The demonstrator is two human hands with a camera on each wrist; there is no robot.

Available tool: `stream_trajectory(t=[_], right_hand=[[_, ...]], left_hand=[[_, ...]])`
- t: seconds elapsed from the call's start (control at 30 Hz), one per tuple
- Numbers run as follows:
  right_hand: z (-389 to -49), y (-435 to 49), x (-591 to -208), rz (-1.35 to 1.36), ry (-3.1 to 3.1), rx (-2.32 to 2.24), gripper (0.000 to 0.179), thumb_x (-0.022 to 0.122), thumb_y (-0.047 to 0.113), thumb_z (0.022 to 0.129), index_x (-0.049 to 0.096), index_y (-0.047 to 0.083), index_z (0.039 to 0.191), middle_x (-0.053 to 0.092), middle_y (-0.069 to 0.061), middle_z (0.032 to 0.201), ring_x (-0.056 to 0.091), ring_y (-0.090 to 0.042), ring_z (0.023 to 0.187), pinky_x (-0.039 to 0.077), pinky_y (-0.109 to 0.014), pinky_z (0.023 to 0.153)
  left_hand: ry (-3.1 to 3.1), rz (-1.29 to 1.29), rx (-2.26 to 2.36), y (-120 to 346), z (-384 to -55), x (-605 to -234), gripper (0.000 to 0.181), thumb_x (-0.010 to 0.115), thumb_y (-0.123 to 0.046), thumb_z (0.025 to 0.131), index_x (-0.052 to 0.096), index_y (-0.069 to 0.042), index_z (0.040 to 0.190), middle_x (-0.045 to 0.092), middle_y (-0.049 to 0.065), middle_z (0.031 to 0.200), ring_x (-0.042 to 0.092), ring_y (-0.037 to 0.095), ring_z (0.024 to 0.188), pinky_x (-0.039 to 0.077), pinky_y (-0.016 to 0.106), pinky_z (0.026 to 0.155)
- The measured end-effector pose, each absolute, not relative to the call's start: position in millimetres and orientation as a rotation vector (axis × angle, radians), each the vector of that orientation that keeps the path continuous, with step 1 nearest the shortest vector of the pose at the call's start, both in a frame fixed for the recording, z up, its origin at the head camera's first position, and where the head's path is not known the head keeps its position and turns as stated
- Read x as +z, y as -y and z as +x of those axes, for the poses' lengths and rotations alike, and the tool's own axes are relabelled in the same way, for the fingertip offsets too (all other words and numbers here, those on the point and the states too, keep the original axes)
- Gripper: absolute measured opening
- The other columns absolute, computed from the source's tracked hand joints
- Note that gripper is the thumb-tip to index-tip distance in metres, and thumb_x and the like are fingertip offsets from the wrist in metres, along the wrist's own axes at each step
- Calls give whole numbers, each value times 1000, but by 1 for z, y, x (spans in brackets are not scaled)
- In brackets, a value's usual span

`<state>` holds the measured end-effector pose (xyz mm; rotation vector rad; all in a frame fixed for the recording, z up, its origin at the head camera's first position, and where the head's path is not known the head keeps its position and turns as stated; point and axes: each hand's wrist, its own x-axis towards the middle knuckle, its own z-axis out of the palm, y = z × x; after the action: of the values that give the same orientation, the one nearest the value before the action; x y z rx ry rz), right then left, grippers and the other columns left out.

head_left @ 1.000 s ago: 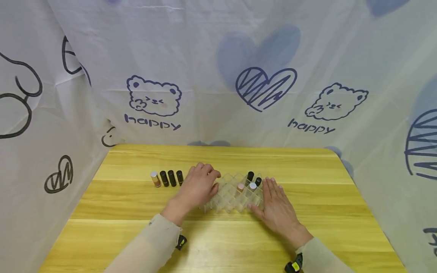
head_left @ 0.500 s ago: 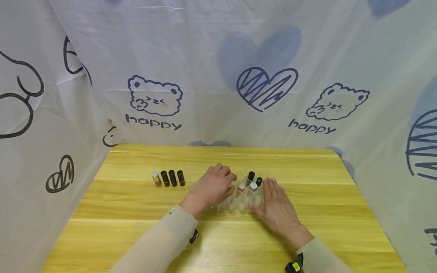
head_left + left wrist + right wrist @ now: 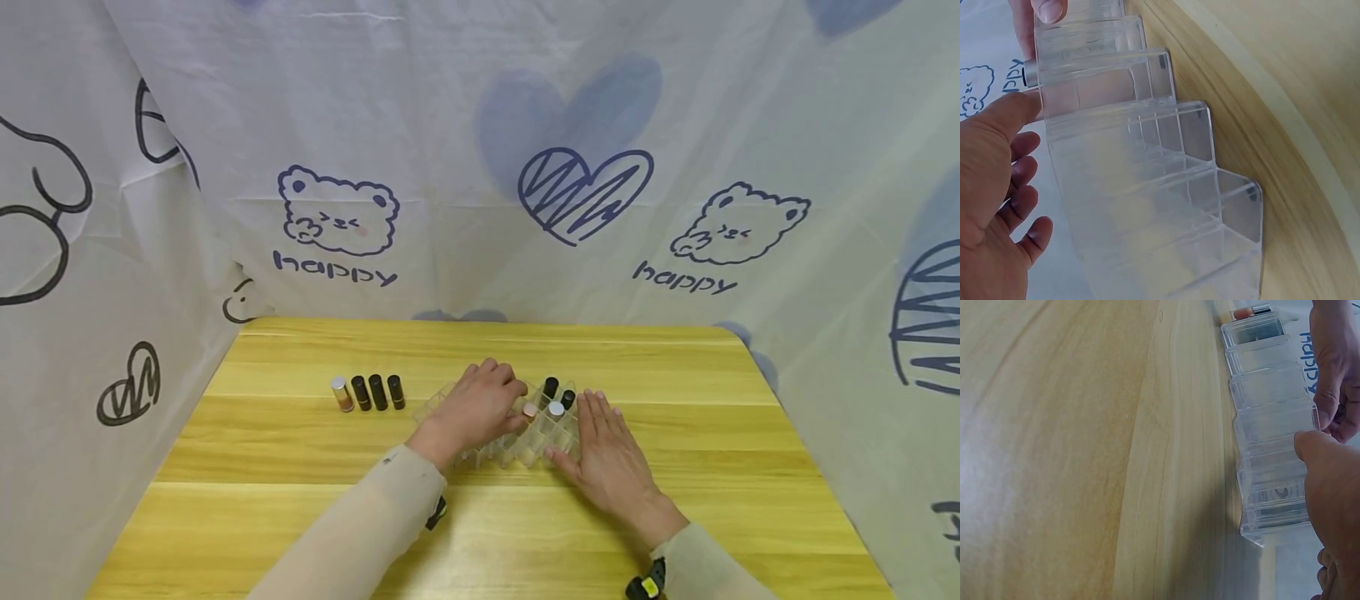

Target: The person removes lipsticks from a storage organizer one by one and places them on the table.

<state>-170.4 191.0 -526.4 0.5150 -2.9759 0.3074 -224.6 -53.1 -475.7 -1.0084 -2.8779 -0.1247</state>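
Observation:
A clear, stepped lipstick organizer (image 3: 551,437) with diamond-shaped slots stands on the table. Standing in its right part are a pink-capped lipstick (image 3: 529,410), a silver-capped one (image 3: 556,408) and two black ones (image 3: 551,387). My left hand (image 3: 480,404) hovers over the organizer's middle, thumb tip beside the pink cap. In the left wrist view, that hand (image 3: 988,156) has its thumb stretched to the upper edge and the other fingers loosely bent, with nothing visible between them. My right hand (image 3: 611,462) lies with straight fingers along the right end, its thumb touching the front corner.
To the left, a gold lipstick with a silver cap (image 3: 342,394) and three black lipsticks (image 3: 378,392) stand in a row on the wooden table (image 3: 525,533). A printed white cloth (image 3: 450,167) hangs behind the table and at both sides.
My left hand has moved right, from beside the row of lipsticks and the organizer's left end to the pink-capped lipstick. The right hand has stayed put.

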Motion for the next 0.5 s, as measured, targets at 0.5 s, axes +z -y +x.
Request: stream_trajectory(t=[0.5], right_hand=[[-170, -192, -527, 514, 2971, 302, 100, 57, 63, 101, 26, -10, 161, 30, -30, 167, 25, -44, 158, 24, -57, 127]], left_hand=[[2867, -1078, -31, 44, -225, -471, 30, 57, -42, 108, 73, -21, 121, 66, -3, 118, 54, 19, 106, 46, 40, 94]])
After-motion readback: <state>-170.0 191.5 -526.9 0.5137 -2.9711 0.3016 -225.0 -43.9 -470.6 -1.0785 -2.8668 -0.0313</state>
